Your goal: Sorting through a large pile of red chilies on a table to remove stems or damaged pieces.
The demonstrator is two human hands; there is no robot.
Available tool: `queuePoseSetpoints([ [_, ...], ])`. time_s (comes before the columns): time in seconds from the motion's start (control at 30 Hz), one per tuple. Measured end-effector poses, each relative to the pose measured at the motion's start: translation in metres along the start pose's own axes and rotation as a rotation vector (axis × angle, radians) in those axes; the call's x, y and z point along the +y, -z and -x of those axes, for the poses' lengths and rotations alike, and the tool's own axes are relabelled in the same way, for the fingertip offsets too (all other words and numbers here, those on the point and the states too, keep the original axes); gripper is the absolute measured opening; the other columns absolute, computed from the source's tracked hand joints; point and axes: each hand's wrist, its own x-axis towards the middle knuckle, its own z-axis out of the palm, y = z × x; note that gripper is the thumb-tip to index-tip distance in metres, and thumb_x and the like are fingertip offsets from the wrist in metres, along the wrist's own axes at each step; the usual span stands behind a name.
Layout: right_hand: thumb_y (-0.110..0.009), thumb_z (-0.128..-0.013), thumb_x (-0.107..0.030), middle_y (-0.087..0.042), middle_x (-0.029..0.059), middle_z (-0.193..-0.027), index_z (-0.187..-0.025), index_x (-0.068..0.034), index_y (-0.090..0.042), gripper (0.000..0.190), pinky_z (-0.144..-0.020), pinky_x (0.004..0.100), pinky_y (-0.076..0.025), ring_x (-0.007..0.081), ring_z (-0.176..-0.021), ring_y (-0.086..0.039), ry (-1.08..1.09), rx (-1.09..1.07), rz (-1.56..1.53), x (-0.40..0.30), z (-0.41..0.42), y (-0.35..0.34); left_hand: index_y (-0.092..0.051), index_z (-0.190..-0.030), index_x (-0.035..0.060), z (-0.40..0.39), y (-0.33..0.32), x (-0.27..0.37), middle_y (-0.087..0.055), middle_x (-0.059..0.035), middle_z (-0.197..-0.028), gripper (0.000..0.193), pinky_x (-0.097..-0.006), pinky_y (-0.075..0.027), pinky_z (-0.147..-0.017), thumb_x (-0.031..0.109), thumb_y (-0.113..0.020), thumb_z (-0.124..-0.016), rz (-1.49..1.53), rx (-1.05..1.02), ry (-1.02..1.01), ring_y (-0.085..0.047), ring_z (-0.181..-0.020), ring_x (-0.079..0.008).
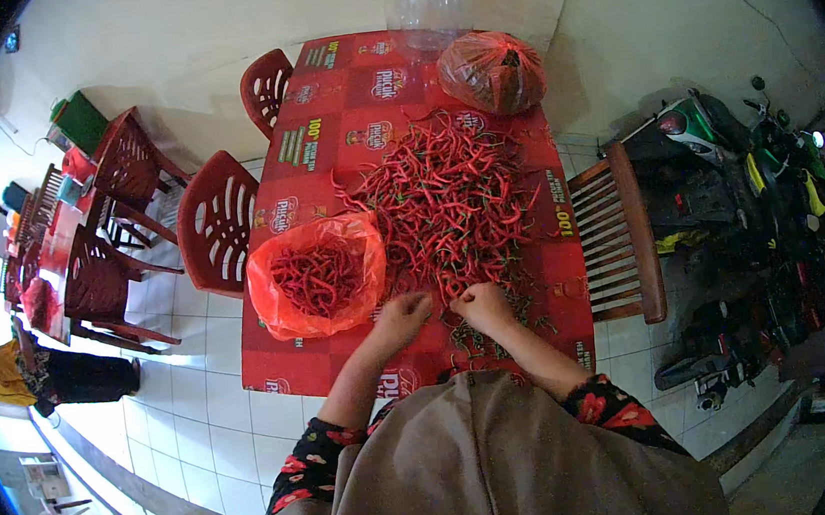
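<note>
A large heap of red chili peppers (451,193) covers the middle of the table in front of me. At its near edge, my left hand (405,317) has its fingers curled in, between the heap and an orange-red plastic bag (266,303). That bag stands open with loose red chilies (317,279) inside. My right hand (484,306) is a short way to the right, thumb and fingertips drawn together at the chilies. Whether either hand pinches a chili or a stem is too small to make out. Green chili stems (477,337) lie scattered under and around my right wrist.
A tied, filled red plastic bag (491,72) and a clear lidded container (431,3) stand at the far end of the red printed table cover (284,188). Red plastic chairs (220,221) flank the left, a wooden chair (618,236) the right. Motorcycles (735,171) are parked beyond; a person (70,369) stands far left.
</note>
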Motion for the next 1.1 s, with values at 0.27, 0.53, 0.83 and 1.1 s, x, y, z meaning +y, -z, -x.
queuePoseSetpoints([
  [0.27, -0.073, -0.074, -0.028, -0.063, 0.0099, -0.066, -0.072, -0.003, -0.063, 0.027, -0.058, 0.0352, -0.046, 0.0227, -0.061, -0.061, 0.278, 0.034, -0.113, 0.007, 0.075, 0.035, -0.06, -0.104, -0.0009, 0.007, -0.051, 0.045, -0.061, -0.0032, -0.087, 0.03, -0.0251, -0.047, -0.066, 0.025, -0.048, -0.095, 0.677, -0.226, 0.337, -0.056, -0.073, -0.0092],
  [0.53, -0.064, -0.083, -0.014, -0.06, 0.0043, -0.076, -0.085, -0.001, -0.061, 0.013, -0.065, 0.0275, -0.045, 0.0129, -0.07, -0.056, 0.278, 0.176, -0.549, 0.019, 0.081, 0.059, -0.062, -0.102, 0.0011, 0.012, -0.058, 0.063, -0.06, 0.0018, -0.081, 0.025, -0.025, -0.046, -0.068, 0.022, -0.054, -0.092, 0.259, -0.342, 0.114, -0.053, -0.073, -0.0077],
  [0.83, -0.052, -0.09, -0.011, -0.051, 0.0, -0.069, -0.08, -0.006, -0.056, 0.011, -0.061, 0.0267, -0.042, 0.0105, -0.061, -0.048, -0.303, -0.583, -1.343, 0.051, 0.077, 0.033, -0.063, -0.101, 0.0032, 0.03, -0.055, 0.036, -0.06, -0.007, -0.078, 0.019, -0.0284, -0.046, -0.069, 0.017, -0.056, -0.09, -0.025, -0.327, -0.304, -0.054, -0.075, -0.013],
  [1.1, -0.059, -0.081, -0.008, -0.059, 0.0064, -0.079, -0.087, -0.005, -0.064, 0.008, -0.067, 0.0305, -0.047, 0.019, -0.075, -0.058, -0.136, -0.328, -0.466, 0.047, 0.054, 0.04, -0.062, -0.098, 0.0009, 0.055, -0.025, 0.011, -0.061, -0.0038, -0.079, 0.016, -0.0263, -0.045, -0.066, 0.011, -0.053, -0.091, 0.206, -0.057, 0.057, -0.053, -0.074, -0.0091],
])
